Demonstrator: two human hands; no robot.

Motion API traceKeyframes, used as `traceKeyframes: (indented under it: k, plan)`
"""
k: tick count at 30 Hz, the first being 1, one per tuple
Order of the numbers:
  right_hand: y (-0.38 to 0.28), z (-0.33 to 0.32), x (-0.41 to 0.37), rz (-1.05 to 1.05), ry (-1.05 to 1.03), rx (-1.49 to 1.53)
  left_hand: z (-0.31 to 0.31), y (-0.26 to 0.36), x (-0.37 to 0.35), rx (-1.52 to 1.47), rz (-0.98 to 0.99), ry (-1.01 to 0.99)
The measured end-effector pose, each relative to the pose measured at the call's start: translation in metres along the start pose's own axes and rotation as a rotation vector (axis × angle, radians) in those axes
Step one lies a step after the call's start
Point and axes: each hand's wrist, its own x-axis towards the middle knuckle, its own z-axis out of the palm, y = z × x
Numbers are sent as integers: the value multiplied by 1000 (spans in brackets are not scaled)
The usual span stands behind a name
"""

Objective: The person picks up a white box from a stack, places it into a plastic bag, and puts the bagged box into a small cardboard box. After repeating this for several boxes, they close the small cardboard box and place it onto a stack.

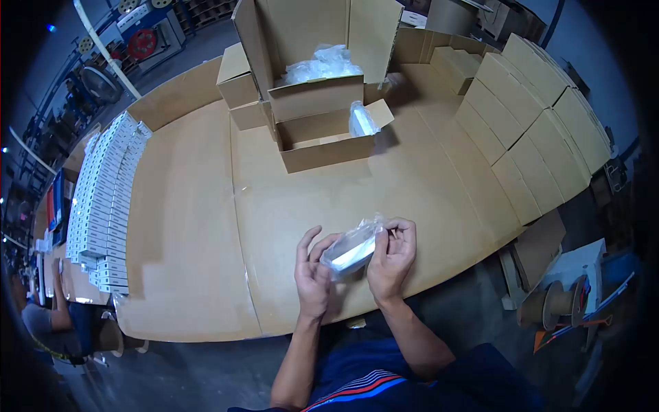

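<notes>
A clear plastic bag with a pale, flat item inside is held between my hands, above the near part of the cardboard-covered table. My right hand pinches its right end between thumb and fingers. At the left end, my left hand has its index finger raised and other fingers against the bag. Beyond them stands a long open carton with a similar bagged item at its right end. What exactly the bag contains is too blurred to tell.
Behind the long carton, a tall open box holds crumpled clear bags. Closed brown cartons are stacked at the right. Rows of small white boxes line the left edge. Another person sits at far left. Cable spools stand lower right.
</notes>
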Motion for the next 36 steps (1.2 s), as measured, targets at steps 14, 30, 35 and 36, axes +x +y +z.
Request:
traceKeyframes:
  k: [14, 30, 35, 36]
  plan:
    - [-3, -28, 6, 187, -324, 178, -3, -7, 10, 593, 78, 192]
    - [1, -53, 14, 213, -594, 102, -10, 11, 19, 411, 1, -153]
    - [-5, -53, 19, 281, -628, 23, -12, 8, 10, 275, -202, 25]
    - [-5, -54, 20, 311, -627, -26, -12, 7, 10, 263, -202, 50]
